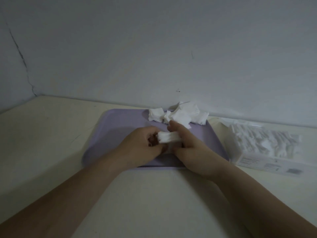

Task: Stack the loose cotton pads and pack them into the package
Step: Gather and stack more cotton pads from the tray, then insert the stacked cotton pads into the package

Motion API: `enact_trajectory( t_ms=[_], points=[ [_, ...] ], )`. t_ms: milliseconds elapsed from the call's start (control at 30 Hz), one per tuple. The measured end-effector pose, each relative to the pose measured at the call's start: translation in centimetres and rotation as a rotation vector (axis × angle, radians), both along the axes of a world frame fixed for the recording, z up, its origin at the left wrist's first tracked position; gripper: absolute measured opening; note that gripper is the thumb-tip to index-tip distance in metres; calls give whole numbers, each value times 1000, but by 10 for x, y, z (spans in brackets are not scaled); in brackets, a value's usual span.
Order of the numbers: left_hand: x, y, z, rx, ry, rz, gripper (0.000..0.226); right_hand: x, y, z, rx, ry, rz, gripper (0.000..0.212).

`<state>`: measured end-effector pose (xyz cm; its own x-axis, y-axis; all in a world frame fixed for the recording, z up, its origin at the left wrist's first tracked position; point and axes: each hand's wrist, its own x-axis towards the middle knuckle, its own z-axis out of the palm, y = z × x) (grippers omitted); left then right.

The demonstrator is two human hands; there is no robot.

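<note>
Over the lilac tray (120, 121), the left hand (144, 143) and the right hand (187, 146) both curl around a small stack of cotton pads (169, 136), gripping it between them just above the tray floor. A heap of loose pads (180, 115) sits at the tray's far edge (partly spilling over it). The clear package (267, 143) lies on the bench (51, 134), right of the tray.

Lilac tray (120, 121) on perhaps cream table (51, 127)

cracked grey wall (154, 48), cream table (145, 194), dim
</note>
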<state>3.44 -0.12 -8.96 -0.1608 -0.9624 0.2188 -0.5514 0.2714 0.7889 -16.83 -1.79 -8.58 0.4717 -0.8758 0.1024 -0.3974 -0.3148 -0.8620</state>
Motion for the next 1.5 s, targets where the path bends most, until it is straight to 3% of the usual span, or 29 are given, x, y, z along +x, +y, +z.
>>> enact_trajectory(
  t_ms=[100,300,367,467,633,767,867,1033,1200,1333,1500],
  points=[
    [-5,4,2,-17,-31,-49,14,1,4,8,25,67,71,90],
    [-5,12,18,-136,7,5,32,-1,11,24,-54,-121,-188,63],
    [-13,13,31,-108,108,20,22,-6,14,37,-1,-233,-230,56],
    [-37,12,54,-67,236,19,18,-22,20,59,7,-282,-261,28],
    [-97,19,77,18,347,-56,12,-75,37,82,41,-300,-351,22],
    [-149,15,68,90,371,-98,14,-134,51,96,-62,-313,-587,21],
    [-178,9,59,22,282,-88,19,-183,54,103,-200,-21,-740,29],
    [-198,5,53,-98,4,-150,19,-215,53,97,-77,413,-738,16],
    [-207,5,51,-149,-78,-147,14,-201,44,88,-167,530,-740,31],
    [-203,2,50,-125,-68,-148,12,-194,39,84,-211,698,-786,20],
    [-203,1,48,-143,-48,-154,13,-187,37,83,-170,836,-818,36]
  ],
)
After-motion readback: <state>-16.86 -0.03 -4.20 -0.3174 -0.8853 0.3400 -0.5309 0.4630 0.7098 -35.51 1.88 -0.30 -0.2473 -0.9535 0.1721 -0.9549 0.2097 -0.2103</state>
